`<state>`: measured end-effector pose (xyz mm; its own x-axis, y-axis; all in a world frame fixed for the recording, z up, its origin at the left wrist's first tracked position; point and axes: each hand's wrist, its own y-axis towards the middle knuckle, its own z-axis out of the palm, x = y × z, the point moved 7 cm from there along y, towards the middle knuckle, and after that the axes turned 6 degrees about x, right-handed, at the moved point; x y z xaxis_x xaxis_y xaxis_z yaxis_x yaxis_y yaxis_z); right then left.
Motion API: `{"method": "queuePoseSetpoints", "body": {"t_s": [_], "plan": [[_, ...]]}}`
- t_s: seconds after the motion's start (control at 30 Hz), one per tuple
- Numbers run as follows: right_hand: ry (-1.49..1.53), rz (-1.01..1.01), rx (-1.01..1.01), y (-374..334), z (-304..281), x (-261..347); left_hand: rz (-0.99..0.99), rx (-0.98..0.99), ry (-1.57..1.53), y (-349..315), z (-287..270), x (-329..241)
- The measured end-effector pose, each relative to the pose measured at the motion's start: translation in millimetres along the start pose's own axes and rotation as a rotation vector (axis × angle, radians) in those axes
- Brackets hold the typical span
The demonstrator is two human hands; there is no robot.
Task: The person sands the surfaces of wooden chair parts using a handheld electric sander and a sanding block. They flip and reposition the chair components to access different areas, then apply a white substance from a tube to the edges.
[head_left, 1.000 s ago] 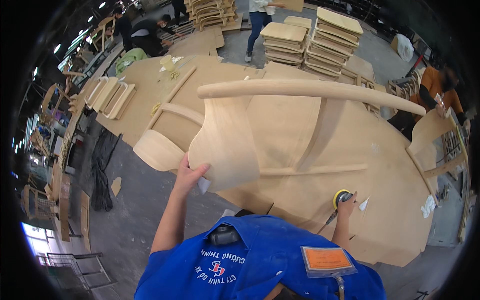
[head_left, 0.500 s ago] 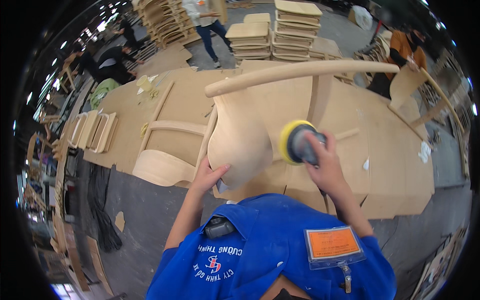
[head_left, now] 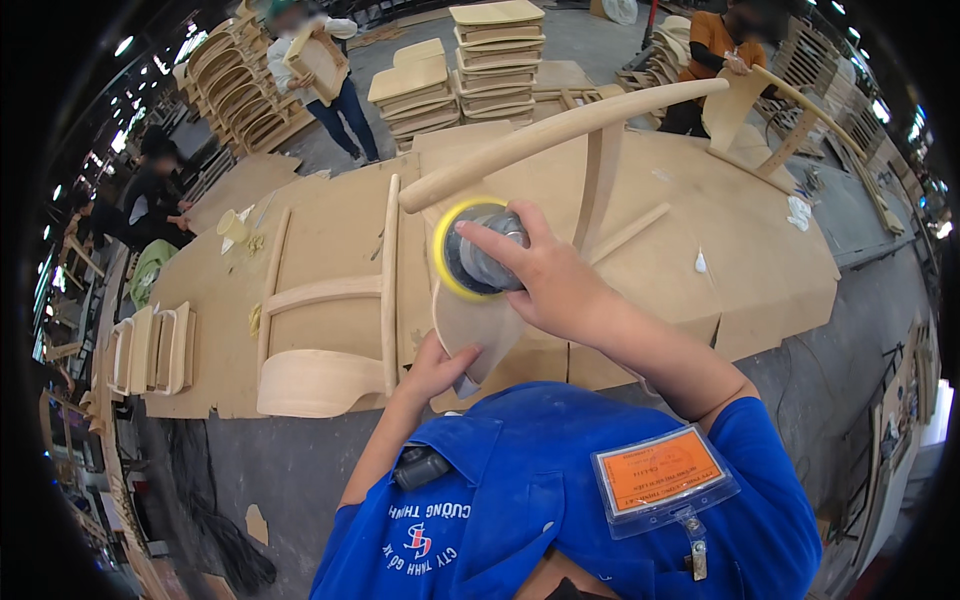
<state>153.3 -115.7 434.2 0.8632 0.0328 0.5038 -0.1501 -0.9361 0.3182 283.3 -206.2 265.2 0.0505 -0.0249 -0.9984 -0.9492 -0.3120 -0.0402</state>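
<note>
Brown cardboard sheets cover a broad bench (head_left: 640, 275) in a busy workshop, where tall stacks of pale wooden chair seats (head_left: 498, 62) stand on the grey floor (head_left: 310, 470) beyond its far side. At the near side, the person's left hand (head_left: 437, 366) pinches the lower end of a curved, pale wooden back panel (head_left: 470, 328), thumb on top and fingers mostly hidden beneath. That hold probably steadies the panel and keeps the fingers away from the disc. Above it, the right hand (head_left: 535, 262) is wrapped over a round, grey-and-black power sander with a yellow rim (head_left: 478, 247), its grip closed around the body and one finger laid across the top. The sander covers the panel's upper part; whether its disc touches the wood cannot be told.

Beyond, a long, rounded, pale wooden rail (head_left: 575, 133) slants up to the right, propped by a flat wooden crosspiece (head_left: 598, 190), which seems to lift the panel to a handy height.

Toward the edges, a second pale wooden chair frame (head_left: 388, 290) lies on the bench just left of the left hand, so sideways room there looks tight. Right of the crosspiece, a wide stretch of cardboard shows, interrupted by a small white object (head_left: 700, 262) and, farther off, crumpled white material (head_left: 799, 213). Past these, a co-worker in orange (head_left: 718, 40) handles another chair frame.
</note>
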Motion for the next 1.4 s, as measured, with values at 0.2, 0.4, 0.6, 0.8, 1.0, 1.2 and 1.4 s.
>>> {"method": "queuePoseSetpoints", "body": {"t_s": [0.2,0.4,0.6,0.8,1.0,1.2,1.4], "plan": [[-0.033,0.032,0.055,-11,0,8,0.054,0.039,0.074,-1,3,-5],[-0.058,0.074,0.033,-4,-5,8,0.043,0.084,0.115,-2,4,-7],[-0.020,0.114,0.061,-9,-9,8,0.051,0.076,0.129,-2,4,-9],[-0.027,0.152,0.031,-5,-13,-1,0.029,0.063,0.100,-3,3,-7],[-0.050,0.122,0.024,-10,-17,-6,0.044,0.055,0.106,-1,2,-7],[-0.049,0.142,-0.036,-8,-18,-15,0.079,0.054,0.125,-1,2,-9],[-0.038,0.161,0.020,-11,-16,-15,0.084,0.052,0.131,-2,0,-7]]}}
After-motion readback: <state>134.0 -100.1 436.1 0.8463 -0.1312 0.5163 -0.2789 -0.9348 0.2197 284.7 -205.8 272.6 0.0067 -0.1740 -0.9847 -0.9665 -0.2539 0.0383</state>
